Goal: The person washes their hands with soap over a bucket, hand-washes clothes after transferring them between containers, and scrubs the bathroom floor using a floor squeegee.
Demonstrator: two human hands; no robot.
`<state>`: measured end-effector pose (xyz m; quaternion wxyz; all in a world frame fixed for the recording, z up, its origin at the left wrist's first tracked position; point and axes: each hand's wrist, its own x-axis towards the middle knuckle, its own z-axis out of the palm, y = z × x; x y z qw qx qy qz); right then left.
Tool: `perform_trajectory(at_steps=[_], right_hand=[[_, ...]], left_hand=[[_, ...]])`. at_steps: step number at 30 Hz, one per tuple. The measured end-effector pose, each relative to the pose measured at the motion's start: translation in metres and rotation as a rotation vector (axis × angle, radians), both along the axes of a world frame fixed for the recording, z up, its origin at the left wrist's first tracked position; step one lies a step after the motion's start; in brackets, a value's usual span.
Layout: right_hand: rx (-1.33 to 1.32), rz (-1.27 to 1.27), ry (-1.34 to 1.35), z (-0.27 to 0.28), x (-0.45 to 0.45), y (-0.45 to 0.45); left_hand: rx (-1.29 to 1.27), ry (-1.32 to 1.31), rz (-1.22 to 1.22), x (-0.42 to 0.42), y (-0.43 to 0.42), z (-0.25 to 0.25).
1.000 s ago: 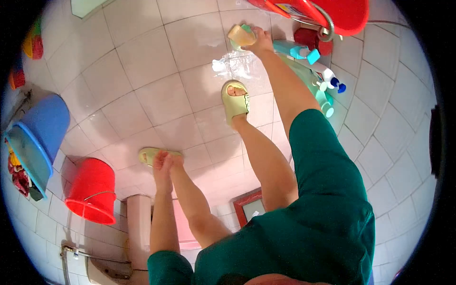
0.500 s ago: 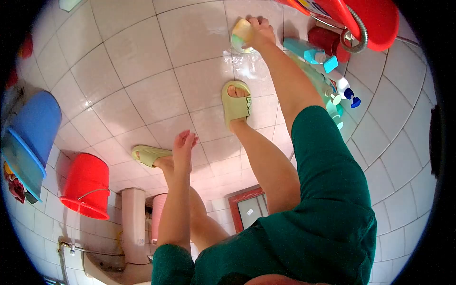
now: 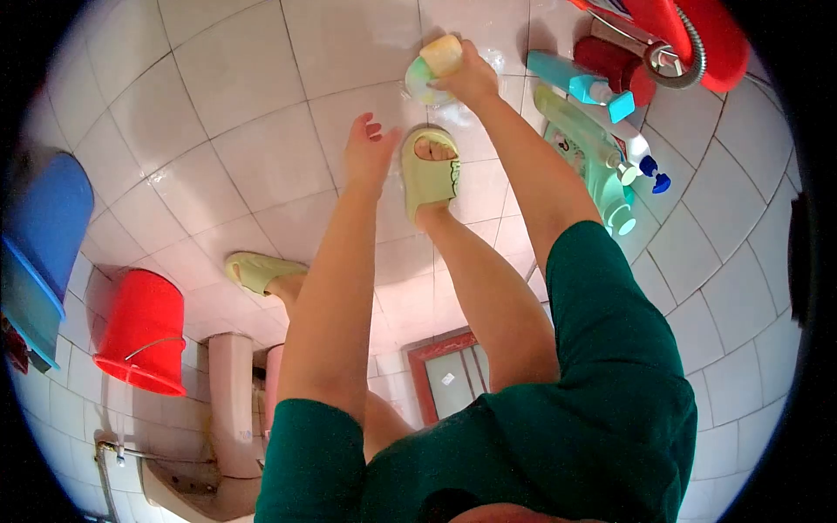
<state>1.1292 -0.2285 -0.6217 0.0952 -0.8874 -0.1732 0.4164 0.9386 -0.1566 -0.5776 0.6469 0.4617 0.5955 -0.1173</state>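
My right hand [image 3: 472,80] is closed on a yellow sponge [image 3: 442,55]. Under and beside the sponge is a round whitish-green dish [image 3: 420,83], and my right fingertips reach its edge; whether they grip it too is hard to tell. Away from the dish, to its lower left, my left hand [image 3: 370,150] is raised with its fingers loosely curled apart and nothing in it. Below the dish, my foot wears a light green slipper [image 3: 429,179]; the other slipper [image 3: 260,271] is further left on the pink floor tiles.
Teal and green bottles [image 3: 602,187] stand at the right by the tiled wall, near a red basin [image 3: 711,44] with a metal hose [image 3: 695,48]. At the left are a red bucket [image 3: 144,327] and a blue bin [image 3: 48,227]. A toilet [image 3: 231,392] stands lower left.
My left hand has moved up and to the right from near my left foot towards the dish. My right hand still holds the sponge, with more of the dish now showing. The view has shifted slightly.
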Motion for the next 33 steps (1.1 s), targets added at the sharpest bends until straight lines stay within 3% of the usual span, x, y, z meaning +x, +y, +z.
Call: perform_trajectory(at_steps=[1, 3, 5, 6, 8, 12, 14, 18, 20, 21, 23, 26, 30, 32, 33], right_hand=[[-0.002, 0.004, 0.006, -0.003, -0.005, -0.001], [0.351, 0.018, 0.116, -0.013, -0.020, -0.004], [0.399, -0.016, 0.237, -0.012, -0.039, -0.003], [0.447, -0.054, 0.350, -0.004, -0.053, -0.001], [0.384, -0.006, 0.398, 0.045, -0.069, 0.019], [0.525, -0.059, 0.470, 0.094, -0.107, 0.037], [0.657, 0.064, 0.478, 0.110, -0.125, 0.048], [0.803, -0.114, 0.688, 0.143, -0.178, 0.076], [0.954, -0.364, 0.946, 0.180, -0.201, 0.098], [0.975, -0.368, 0.937, 0.208, -0.208, 0.112], [1.078, -0.663, 1.301, 0.263, -0.216, 0.139], [1.080, -0.682, 1.381, 0.321, -0.225, 0.171], [1.189, -0.585, 1.440, 0.381, -0.235, 0.203], [1.263, -0.336, 1.194, 0.407, -0.236, 0.212], [1.274, -0.299, 1.202, 0.417, -0.233, 0.217]], left_hand=[[0.015, 0.018, 0.011, -0.001, -0.002, -0.006], [0.028, 0.047, 0.019, -0.006, -0.003, -0.004], [-0.185, -0.073, 0.300, -0.009, 0.002, 0.002], [-0.181, -0.065, 0.302, -0.010, 0.008, 0.009], [-0.534, -0.509, 0.636, -0.012, 0.022, 0.030], [-0.582, -0.452, 0.619, -0.027, 0.043, 0.070], [-0.478, -0.399, 0.665, -0.032, 0.056, 0.095], [-0.209, -0.346, 0.461, -0.052, 0.097, 0.163], [0.056, -0.330, 0.239, -0.061, 0.119, 0.206], [0.066, -0.338, 0.222, -0.062, 0.129, 0.231], [0.387, -0.158, -0.128, -0.060, 0.147, 0.283], [0.673, -0.068, -0.320, -0.067, 0.163, 0.348], [0.693, -0.026, -0.160, -0.075, 0.179, 0.424], [0.627, -0.311, 0.072, -0.094, 0.188, 0.440], [0.657, -0.319, 0.090, -0.102, 0.194, 0.448]])
